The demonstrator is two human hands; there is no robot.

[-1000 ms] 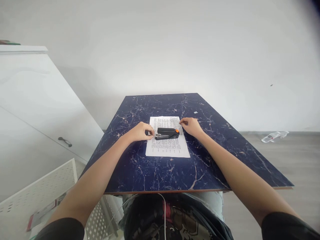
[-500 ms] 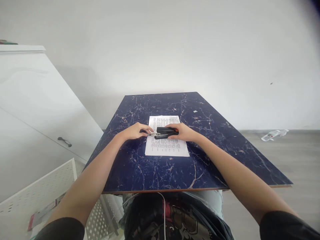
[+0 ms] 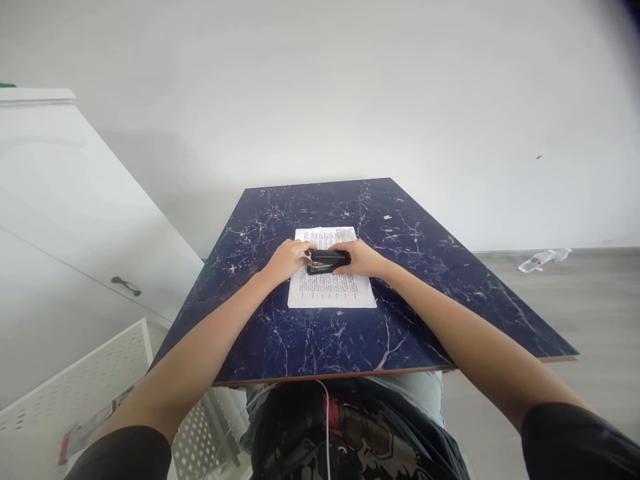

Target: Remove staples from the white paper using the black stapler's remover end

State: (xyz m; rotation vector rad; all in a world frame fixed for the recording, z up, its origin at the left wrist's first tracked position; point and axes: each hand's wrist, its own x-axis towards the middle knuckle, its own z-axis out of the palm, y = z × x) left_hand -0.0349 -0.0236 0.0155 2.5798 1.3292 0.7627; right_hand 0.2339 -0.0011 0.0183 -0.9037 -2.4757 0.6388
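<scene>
At centre in the head view, I see one stapler over printed paper, sheets uncountable, on one table. Two hands: right hand gripping the stapler's three-o'clock end; left hand curled at nine o'clock, grip unclear. I'd judge the step as handling that end; next calls for steadiness.

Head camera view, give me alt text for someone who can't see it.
The right hand grips one end of a black stapler, the left hand at the other, over printed paper on a dark blue table. A white cabinet stands at left.
</scene>
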